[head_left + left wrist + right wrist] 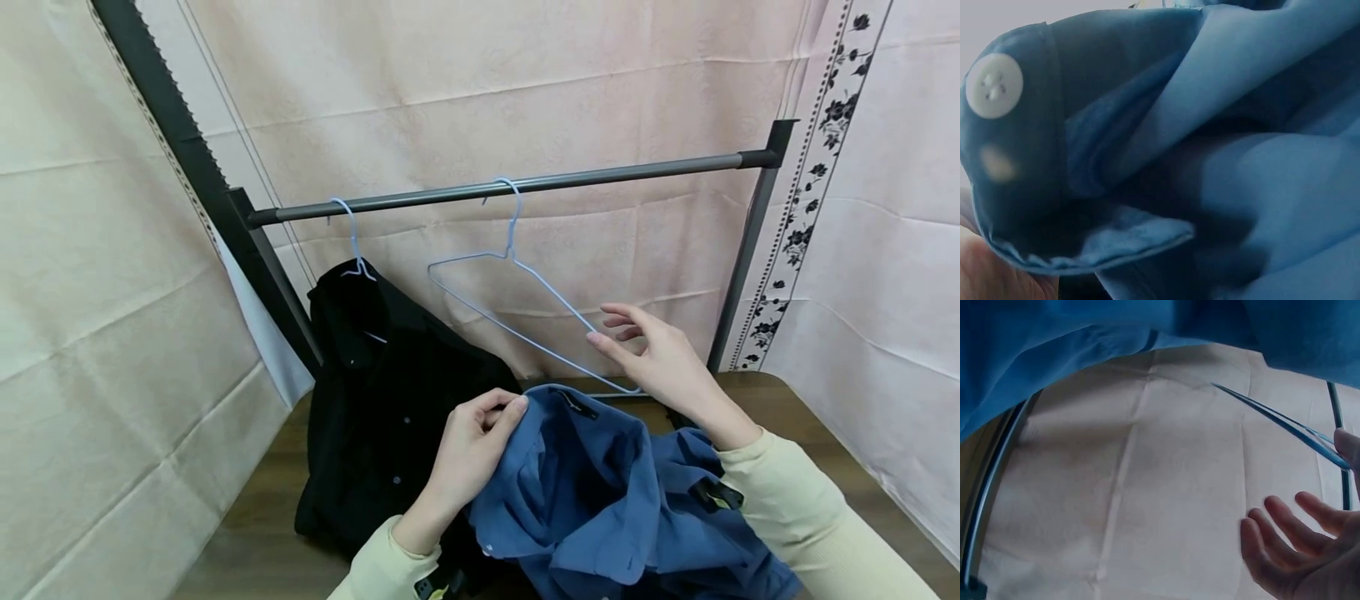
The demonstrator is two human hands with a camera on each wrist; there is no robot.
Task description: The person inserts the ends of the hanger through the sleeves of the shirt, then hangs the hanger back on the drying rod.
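My left hand [474,442] pinches the collar of a blue button shirt [517,492] between thumb and fingers. The shirt is bunched below the bar, its collar gaping; a white button [994,85] shows close up in the left wrist view. From the bar hangs a bare light-blue wire hanger [555,290], tilted down to the right. My right hand [660,358] is beside its right arm, thumb right at the wire and fingers spread apart from it. In the right wrist view the right hand [1310,550] has its fingers loosely bent, with the hanger [1285,428] by the thumb.
A black shirt [420,375] hangs on another light-blue hanger [354,237] to the left. The dark metal bar [630,172] runs between two posts of the rack. A wooden table [247,517] lies underneath, and pale curtains [375,67] surround it.
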